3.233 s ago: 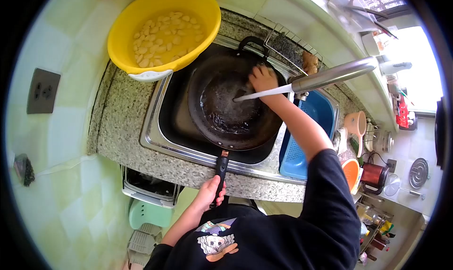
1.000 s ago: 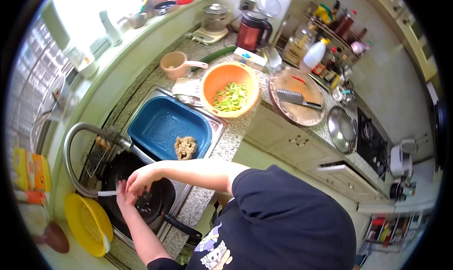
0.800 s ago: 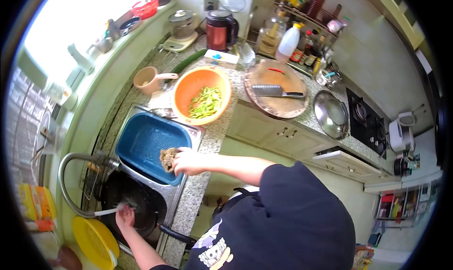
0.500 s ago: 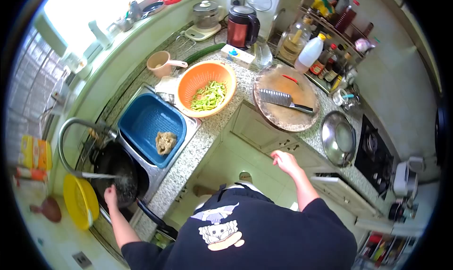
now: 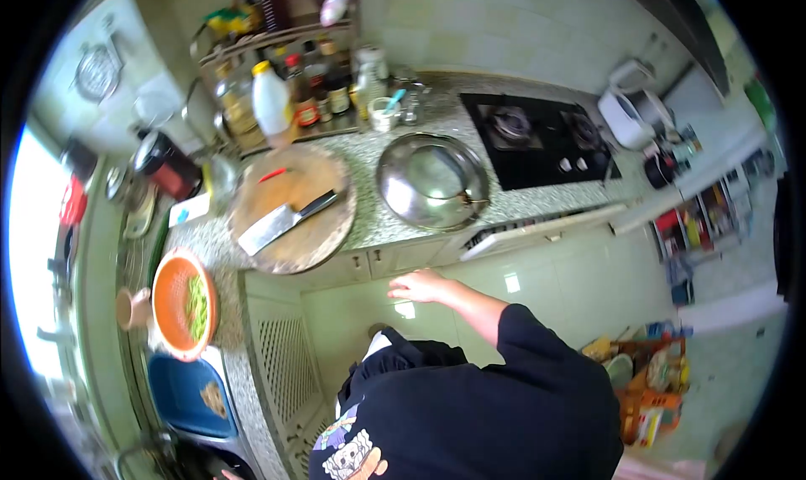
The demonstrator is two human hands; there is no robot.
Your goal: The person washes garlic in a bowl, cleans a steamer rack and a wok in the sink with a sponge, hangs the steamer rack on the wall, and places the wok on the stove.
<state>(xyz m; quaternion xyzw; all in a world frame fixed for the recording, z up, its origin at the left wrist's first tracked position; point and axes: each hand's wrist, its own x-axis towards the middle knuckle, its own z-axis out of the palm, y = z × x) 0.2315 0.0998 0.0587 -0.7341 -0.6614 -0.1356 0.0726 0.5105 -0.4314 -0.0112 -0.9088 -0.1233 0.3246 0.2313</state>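
Note:
My right hand point(image 5: 417, 285) hangs over the floor in front of the counter, fingers loosely stretched and nothing in it. Of my left hand point(image 5: 227, 475) only a sliver shows at the bottom edge, beside the dark wok point(image 5: 186, 459) in the sink; its fingers are mostly cut off. A large metal bowl point(image 5: 403, 174) sits on the counter ahead of my right hand. Left of it, a kitchen knife point(image 5: 281, 226) and a red chili point(image 5: 273, 175) lie on the round wooden chopping board point(image 5: 327, 241). An orange colander point(image 5: 170, 300) holds cut green vegetables point(image 5: 196, 308).
A black gas hob point(image 5: 537, 165) is set into the counter at the right. Bottles point(image 5: 273, 102) crowd the rack behind the board. A blue basket point(image 5: 172, 396) with a beige clump point(image 5: 213, 399) rests in the sink. Below the hob, a drawer point(image 5: 546, 228) stands pulled out.
My view has swung right, toward the hob and bowl. My left hand, earlier at the wok's edge under the tap, has nearly left the frame. My right hand's fingers now look more extended.

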